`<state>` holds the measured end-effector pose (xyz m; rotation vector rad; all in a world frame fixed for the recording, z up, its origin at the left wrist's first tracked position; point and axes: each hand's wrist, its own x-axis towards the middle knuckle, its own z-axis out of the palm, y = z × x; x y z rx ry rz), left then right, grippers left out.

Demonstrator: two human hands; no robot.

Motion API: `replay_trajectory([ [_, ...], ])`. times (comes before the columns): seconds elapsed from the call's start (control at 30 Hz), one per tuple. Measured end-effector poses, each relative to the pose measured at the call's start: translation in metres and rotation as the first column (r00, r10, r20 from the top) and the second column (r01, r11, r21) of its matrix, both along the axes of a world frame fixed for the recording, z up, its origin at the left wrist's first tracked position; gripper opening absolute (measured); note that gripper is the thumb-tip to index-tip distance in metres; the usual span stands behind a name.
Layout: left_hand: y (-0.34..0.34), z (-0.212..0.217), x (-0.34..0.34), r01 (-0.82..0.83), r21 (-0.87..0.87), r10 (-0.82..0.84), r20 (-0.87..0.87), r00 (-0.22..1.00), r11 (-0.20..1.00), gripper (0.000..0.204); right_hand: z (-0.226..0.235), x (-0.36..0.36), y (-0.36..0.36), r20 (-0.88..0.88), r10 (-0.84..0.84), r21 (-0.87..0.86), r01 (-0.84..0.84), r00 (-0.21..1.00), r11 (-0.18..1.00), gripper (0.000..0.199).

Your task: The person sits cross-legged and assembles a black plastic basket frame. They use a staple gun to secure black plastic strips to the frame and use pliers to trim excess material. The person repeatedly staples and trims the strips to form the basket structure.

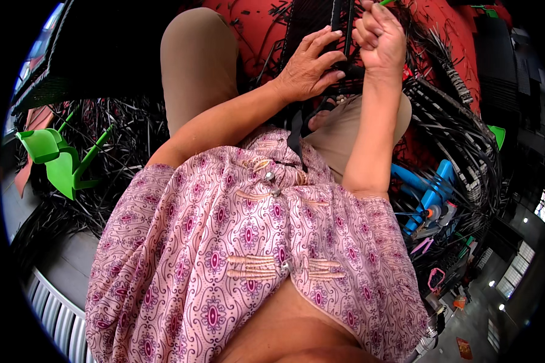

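Note:
Near the top middle, a black woven piece with slats and strips [309, 27] lies between my knees. My left hand [312, 68] reaches across to it, palm down, fingers stretched and slightly apart, the tips by a black upright bar. Just to the right, my right hand [381, 39] is raised with its fingers curled closed. A thin bright green thing [386, 2] sticks out at the top of that hand; its kind is cut off by the picture's edge.
Heaps of loose black strips [127, 142] lie at the left, with a green plastic chair-like piece [63, 160] on them. A bundle of black strips [466, 145] and a blue frame [433, 193] stand at the right. A red surface [251, 36] strewn with scraps spreads ahead.

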<state>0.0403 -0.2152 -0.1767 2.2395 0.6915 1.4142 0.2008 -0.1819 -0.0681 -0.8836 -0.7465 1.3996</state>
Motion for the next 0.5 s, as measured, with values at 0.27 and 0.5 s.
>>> replay_trajectory([
  [0.27,0.010,0.001,-0.001,0.014,0.020,-0.013,-0.065,0.998,1.000,0.037,-0.100,0.054,0.063,-0.277,-0.118,-0.329,0.021,0.954,0.944,0.021],
  [0.5,0.012,0.010,-0.010,0.068,-0.007,-0.068,-0.006,0.998,0.998,0.051,-0.085,0.032,0.078,-0.074,-0.059,-0.576,0.006,0.995,0.817,0.027],
])
